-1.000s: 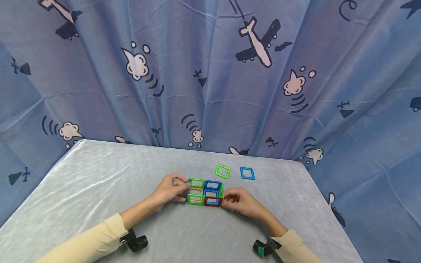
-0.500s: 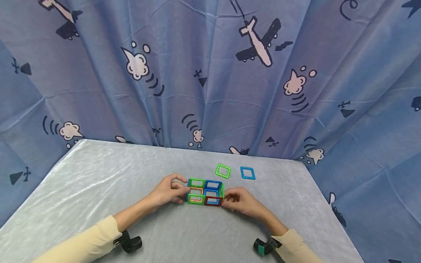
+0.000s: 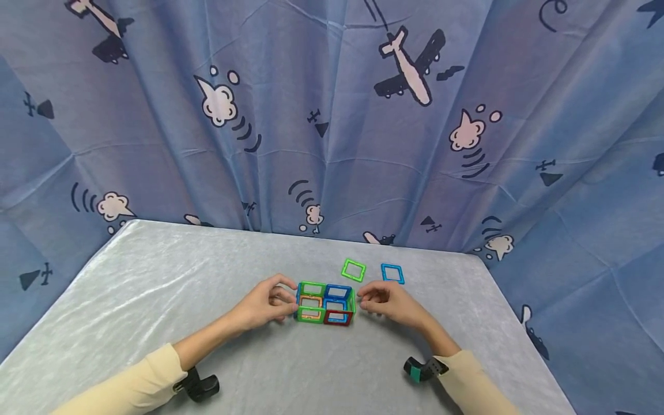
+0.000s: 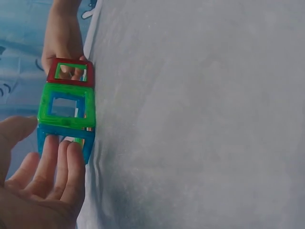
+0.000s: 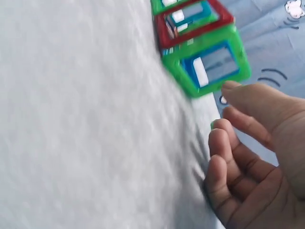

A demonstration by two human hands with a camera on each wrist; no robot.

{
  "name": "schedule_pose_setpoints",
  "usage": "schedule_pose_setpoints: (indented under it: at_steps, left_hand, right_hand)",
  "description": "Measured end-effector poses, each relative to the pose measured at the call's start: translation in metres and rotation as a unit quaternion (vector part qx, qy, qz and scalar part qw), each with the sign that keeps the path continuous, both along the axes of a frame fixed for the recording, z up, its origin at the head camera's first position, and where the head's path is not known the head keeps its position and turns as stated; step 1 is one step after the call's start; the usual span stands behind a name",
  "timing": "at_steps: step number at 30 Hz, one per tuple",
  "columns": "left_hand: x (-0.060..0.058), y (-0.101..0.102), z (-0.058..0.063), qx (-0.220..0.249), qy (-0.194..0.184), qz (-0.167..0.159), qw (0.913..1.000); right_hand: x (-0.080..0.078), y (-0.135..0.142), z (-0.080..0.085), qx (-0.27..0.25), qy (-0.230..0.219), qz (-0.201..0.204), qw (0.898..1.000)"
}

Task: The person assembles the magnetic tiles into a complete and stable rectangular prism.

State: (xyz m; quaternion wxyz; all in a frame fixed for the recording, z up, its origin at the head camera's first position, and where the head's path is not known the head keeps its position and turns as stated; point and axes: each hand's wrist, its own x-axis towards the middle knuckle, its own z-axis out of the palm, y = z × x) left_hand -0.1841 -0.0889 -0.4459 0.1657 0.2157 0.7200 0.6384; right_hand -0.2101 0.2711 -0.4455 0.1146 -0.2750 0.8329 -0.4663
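An open-topped box of square magnetic tiles [image 3: 338, 324] stands on the table, two tiles long, with green, blue, red and orange frames. My left hand [image 3: 259, 302] is at its left end. In the left wrist view, the fairly straight fingers [image 4: 74, 167] overlap the blue end tile [image 4: 88, 148], and the thumb is by its upper corner. My right hand [image 3: 394, 302] is just off the right end, fingers loosely bent and holding nothing. In the right wrist view, its thumb tip is close by the green end tile [image 5: 243, 62].
Behind the box, a loose green tile [image 3: 344, 268] and a loose blue tile [image 3: 384, 274] lie flat on the pale cloth-covered table [image 3: 207, 259]. A blue curtain [image 3: 280, 115] with printed planes hangs along the table's back edge.
My right hand has let go of the box's lower right corner and moved slightly right and back. My left hand has eased leftward, its thumb shifting lower along the end. The box stays in place.
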Motion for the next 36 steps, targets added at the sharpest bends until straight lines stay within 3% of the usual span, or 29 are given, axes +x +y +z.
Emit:
schedule_pose_setpoints:
  at_steps: [11,17,36]
  left_hand:
    - [0.001,-0.002,-0.003,-0.012,0.038,-0.006,0.9992]
    - [0.0,-0.002,-0.005,-0.014,0.044,-0.011,0.9989]
    - [-0.002,0.0,-0.007,-0.01,0.051,-0.013,0.9986]
  right_hand:
    - [-0.025,0.0,-0.01,0.032,0.077,-0.054,0.995]
    - [-0.037,-0.009,-0.013,0.065,0.084,-0.098,0.989]
    - [-0.053,-0.02,-0.016,0.072,0.096,-0.102,0.988]
